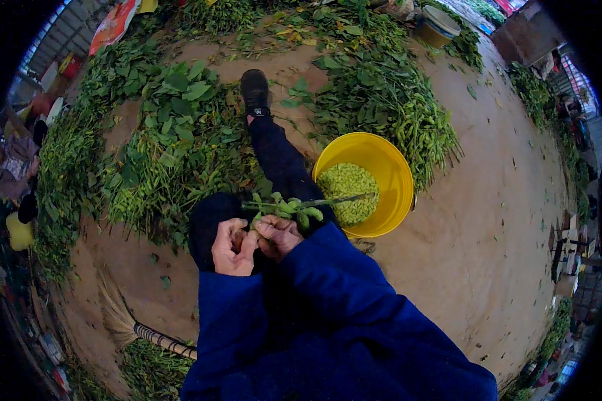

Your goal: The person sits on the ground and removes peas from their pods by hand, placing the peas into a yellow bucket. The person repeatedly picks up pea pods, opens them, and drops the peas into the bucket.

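Note:
A cut bean plant stem [326,202] bearing plump green pods lies across my lap, its bare end reaching over a yellow plastic bucket [399,190]. My right hand [281,234] grips the stem's podded part from below. Close against it, my left hand [236,248] has thumb and fingers pinched together at a green pod [256,219]; the fingertips partly hide the contact. Many loose green pods [348,193] cover the bottom of the bucket, which stands beside my right leg.
Heaps of leafy bean plants lie at the left [175,125] and beyond the bucket [381,95]. A broom [155,341] rests at lower left. A lidded tub [436,27] stands at upper right. Brown floor [461,260] with scattered leaves extends right of the bucket.

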The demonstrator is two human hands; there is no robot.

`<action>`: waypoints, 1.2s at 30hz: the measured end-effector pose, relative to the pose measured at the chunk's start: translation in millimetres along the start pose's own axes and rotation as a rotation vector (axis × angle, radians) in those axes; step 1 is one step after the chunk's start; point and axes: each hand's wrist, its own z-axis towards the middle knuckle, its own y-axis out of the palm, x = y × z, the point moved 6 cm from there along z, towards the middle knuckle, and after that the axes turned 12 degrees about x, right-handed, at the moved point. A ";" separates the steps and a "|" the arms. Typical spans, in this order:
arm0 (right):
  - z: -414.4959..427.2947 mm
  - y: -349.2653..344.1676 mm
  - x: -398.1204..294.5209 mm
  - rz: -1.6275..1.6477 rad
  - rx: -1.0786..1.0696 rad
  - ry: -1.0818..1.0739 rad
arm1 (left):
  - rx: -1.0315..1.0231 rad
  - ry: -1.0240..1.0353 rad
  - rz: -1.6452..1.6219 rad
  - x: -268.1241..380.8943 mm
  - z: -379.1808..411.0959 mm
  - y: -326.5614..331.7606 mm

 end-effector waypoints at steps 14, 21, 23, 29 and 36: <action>-4.1 -15.0 -14.9 0.029 0.026 0.027 | -0.210 0.216 0.411 -11.6 -7.3 19.3; -13.2 -12.4 -46.3 -0.696 0.111 -0.655 | -0.294 0.517 0.777 -0.5 -14.8 25.8; -2.1 -24.8 -34.7 -0.767 0.243 -0.383 | -0.347 0.588 0.884 0.3 -16.6 27.7; -22.1 -2.7 -43.3 -1.034 0.395 -0.785 | -0.257 0.795 0.893 -6.6 -23.3 19.1; -5.9 -23.9 -32.1 -0.363 0.189 -0.282 | -0.249 -0.106 0.046 -30.1 -6.4 18.9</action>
